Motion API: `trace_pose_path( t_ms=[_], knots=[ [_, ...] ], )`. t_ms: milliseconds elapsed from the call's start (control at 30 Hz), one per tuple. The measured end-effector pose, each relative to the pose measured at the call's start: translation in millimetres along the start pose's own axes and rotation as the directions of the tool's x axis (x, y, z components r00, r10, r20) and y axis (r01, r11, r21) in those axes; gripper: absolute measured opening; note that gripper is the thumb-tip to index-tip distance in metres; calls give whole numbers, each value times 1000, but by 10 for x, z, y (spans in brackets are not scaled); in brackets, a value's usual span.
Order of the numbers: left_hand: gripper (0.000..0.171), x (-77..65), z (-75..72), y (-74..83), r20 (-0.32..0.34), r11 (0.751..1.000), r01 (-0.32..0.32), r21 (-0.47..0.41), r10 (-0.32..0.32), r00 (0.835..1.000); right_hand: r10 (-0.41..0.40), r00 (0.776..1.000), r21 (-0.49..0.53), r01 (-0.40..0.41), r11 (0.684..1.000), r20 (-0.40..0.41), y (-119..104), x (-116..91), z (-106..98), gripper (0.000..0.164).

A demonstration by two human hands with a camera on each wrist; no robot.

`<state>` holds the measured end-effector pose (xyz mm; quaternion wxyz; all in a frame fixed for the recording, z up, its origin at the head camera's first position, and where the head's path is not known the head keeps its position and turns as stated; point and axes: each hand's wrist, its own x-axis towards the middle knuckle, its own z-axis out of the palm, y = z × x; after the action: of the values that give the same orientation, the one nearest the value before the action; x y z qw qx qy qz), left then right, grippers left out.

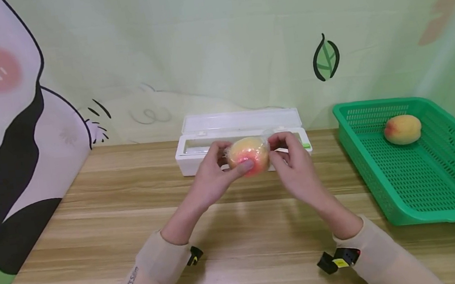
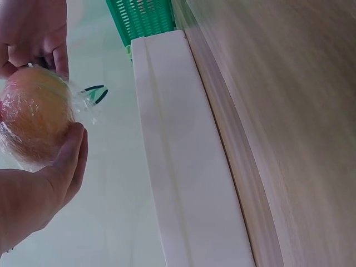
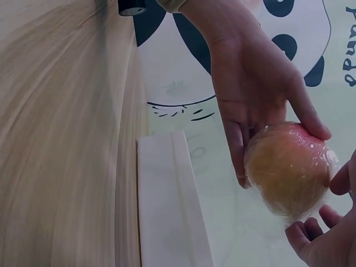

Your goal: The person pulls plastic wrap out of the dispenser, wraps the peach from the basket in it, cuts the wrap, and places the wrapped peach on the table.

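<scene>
Roughly sideways runs long axis of peach; left grip clasps it, right grip pinches wrap.

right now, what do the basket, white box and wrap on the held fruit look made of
Basket: likely moulded plastic with a slight sheen, given its even green colour and perforated walls.
White box: probably plastic, smooth and satin; its surface looks uniform, without visible grain.
Wrap: seems thin, clear, glossy plastic film; it crinkles, catches highlights and shows the fruit through.
</scene>
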<state>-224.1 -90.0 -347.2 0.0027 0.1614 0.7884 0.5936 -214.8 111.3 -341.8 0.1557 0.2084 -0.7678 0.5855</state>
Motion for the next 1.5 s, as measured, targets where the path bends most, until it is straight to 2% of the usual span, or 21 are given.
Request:
trace_pose_path(
  t_ms=[333, 533, 633, 733, 833, 933, 1033, 1167, 1233, 1500],
  knots=[
    [57, -9, 6, 40, 46, 995, -83, -53, 85, 995, -11, 1000, 173, 11, 985, 1, 14, -7, -3, 28],
    [54, 4, -18, 15, 100, 978, -129, -161, 147, 984, -24, 999, 230, 13, 973, 46, -16, -27, -23, 27],
    [52, 3, -28, 21, 123, 963, -146, -225, 176, 977, -37, 998, 310, 16, 951, 59, -35, -27, -27, 25],
    [47, -2, -31, 41, 134, 950, -154, -270, 196, 971, -53, 997, 410, 24, 912, 60, -56, -22, -18, 22],
    [46, -14, -29, 62, 146, 947, -156, -281, 203, 968, -47, 998, 483, 22, 876, 41, -77, -14, -3, 19],
    [48, -23, -22, 67, 165, 942, -154, -297, 210, 964, -28, 999, 514, 15, 857, 18, -86, -13, 11, 20],
    [54, -27, -15, 58, 179, 937, -156, -314, 219, 959, -18, 1000, 475, 8, 880, 16, -89, -20, 14, 22],
    [65, -22, -8, 39, 171, 938, -167, -305, 227, 959, 6, 1000, 351, -12, 936, 20, -82, -33, 9, 26],
    [66, -19, -6, 30, 157, 943, -173, -284, 224, 962, 17, 1000, 296, -21, 955, 17, -71, -38, 11, 28],
    [61, -8, -1, 28, 144, 959, -181, -220, 216, 966, 29, 999, 201, -33, 979, 22, -43, -42, 31, 32]
  ],
)
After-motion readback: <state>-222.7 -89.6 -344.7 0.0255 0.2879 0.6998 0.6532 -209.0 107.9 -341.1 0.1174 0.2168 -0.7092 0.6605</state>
